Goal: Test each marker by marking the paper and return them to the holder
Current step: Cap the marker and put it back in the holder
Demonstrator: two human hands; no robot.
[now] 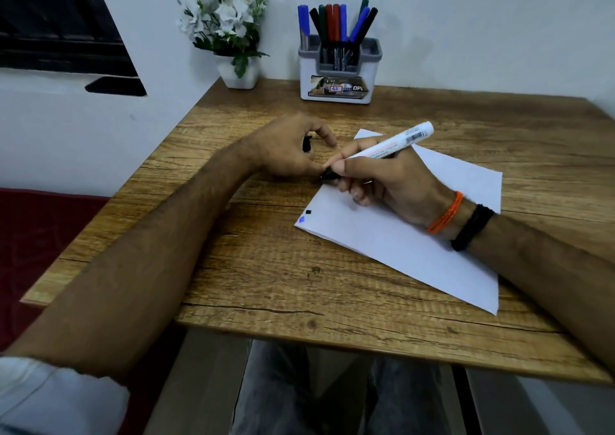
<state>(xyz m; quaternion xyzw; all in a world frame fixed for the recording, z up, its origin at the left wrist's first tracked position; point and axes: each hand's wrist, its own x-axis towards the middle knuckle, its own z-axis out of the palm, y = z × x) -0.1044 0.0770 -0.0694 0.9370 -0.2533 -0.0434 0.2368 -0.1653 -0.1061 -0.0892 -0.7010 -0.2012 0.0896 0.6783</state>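
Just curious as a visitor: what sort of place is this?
Probably a home or office desk: a wooden table against a wall, a holder of markers, and a small flower pot.

So we've got a wooden worktop with a pretty heavy grain pattern and a couple of dark cracks running along the near edge. Back left corner of it there's a little white pot with fake-looking white flowers and green leaves, sitting right up against the pale wall. Top left we can see a dark window frame set in that wall. Down the left side, lower than the worktop, there's something dark red, maybe a bed or a sofa, we can't tell. Under the near edge we can just make out grey trousers, pretty blurry.
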